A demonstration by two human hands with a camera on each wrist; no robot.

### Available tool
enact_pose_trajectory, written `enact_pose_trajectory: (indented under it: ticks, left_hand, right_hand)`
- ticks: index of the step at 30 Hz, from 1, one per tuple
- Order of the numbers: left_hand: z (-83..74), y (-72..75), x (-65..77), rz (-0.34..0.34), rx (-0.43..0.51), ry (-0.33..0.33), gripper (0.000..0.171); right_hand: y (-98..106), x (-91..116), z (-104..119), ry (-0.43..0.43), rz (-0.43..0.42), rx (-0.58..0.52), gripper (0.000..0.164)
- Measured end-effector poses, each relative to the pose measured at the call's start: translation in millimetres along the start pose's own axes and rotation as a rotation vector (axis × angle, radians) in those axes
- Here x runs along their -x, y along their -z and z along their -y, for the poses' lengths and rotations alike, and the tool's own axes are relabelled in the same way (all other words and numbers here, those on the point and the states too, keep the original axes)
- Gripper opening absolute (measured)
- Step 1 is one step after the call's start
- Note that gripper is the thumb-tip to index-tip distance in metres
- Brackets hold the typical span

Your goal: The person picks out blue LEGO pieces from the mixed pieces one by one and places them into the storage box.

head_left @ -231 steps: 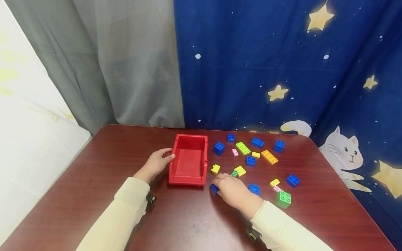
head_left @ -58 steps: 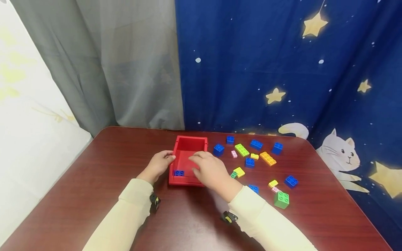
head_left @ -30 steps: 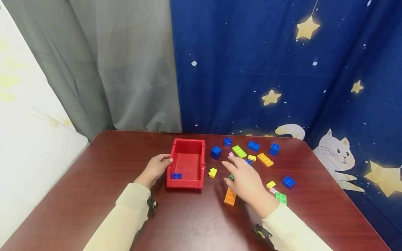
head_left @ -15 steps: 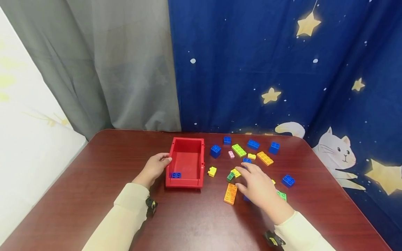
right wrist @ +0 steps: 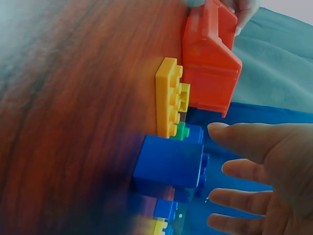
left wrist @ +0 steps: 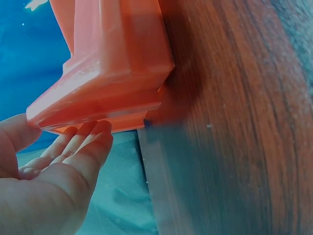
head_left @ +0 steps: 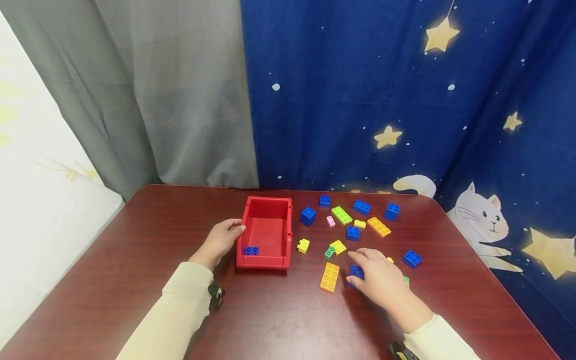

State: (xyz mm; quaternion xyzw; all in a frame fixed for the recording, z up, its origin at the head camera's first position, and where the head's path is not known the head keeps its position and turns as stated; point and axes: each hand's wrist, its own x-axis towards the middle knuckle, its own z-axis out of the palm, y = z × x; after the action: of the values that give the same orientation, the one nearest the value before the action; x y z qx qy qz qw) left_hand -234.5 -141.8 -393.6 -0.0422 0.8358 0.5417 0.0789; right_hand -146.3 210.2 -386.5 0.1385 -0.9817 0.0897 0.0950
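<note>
Left grip (head_left: pixel 219 243): holds the bin (head_left: pixel 264 262) by its left rim, thumb and fingers at the lip, likely to keep it from sliding

Right grip (head_left: pixel 382 280): holds nothing; thumb and fingers spread at the near blue block (head_left: pixel 355 271), a gap showing in the right wrist view, a spacing that would suit a pinch on its sides

Bin: upright on the tabletop (head_left: pixel 270 320), hollow side up, just left of the scattered pieces, probably so both stay in easy reach

Near blue block: on the tabletop, studs up, partly covered by the right grip, beside the orange plate (head_left: pixel 330 277)

Small blue block (head_left: pixel 251 251): inside the bin, in its near left corner

Green block (head_left: pixel 330 253): against or just beside the yellow plate (head_left: pixel 338 247); contact hard to tell

Lime plate (head_left: pixel 342 215), pink block (head_left: pixel 330 221): farther back, spaced loosely, which should leave room for fingers

Large green block (head_left: pixel 407 281): mostly hidden behind the right grip
</note>
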Motion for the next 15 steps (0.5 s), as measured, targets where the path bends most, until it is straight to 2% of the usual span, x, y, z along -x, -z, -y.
enact_pose_trajectory:
  ticks: [7, 15]
  left_hand:
    - [-3.5, -1.4, 3.1, -0.013, -0.014, -0.009, 0.046]
    - [-1.2, -0.2, -0.1, -0.007, -0.011, -0.002, 0.046]
  right_hand:
    - [-1.6, 5.7, -5.9, -0.026, 0.047, -0.002, 0.057]
    - [-4.9, 8.6, -8.5, -0.029, 0.081, -0.022, 0.052]
